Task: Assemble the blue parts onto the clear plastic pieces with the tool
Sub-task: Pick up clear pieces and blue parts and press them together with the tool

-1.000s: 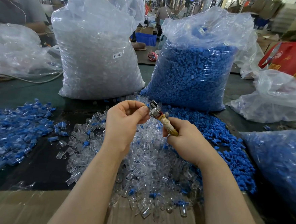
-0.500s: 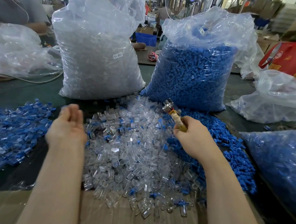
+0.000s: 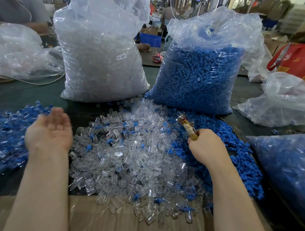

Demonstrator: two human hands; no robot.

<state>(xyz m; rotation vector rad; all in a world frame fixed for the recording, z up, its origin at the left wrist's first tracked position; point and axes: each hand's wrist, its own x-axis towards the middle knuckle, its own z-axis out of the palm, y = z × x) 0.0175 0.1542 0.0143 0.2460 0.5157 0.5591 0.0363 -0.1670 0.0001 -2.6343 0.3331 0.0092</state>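
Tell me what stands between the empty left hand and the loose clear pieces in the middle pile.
Nothing visible does. The left hand hangs open, palm up, just left of the clear pieces, with only bare dark table between them. The right hand grips the tool at the pile's far side.

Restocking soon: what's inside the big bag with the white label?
The labelled bag looks packed with clear plastic pieces, filling it most of the way up. What lies deep inside is hidden by the outer pieces.

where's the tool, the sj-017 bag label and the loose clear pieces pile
tool [image 3: 188, 127]: head view, on its wrapped shaft just above the right hand's grip
SJ-017 label [image 3: 121, 56]: head view, on the middle of the white sticker
clear pieces pile [image 3: 134, 155]: head view, on the middle of the heap
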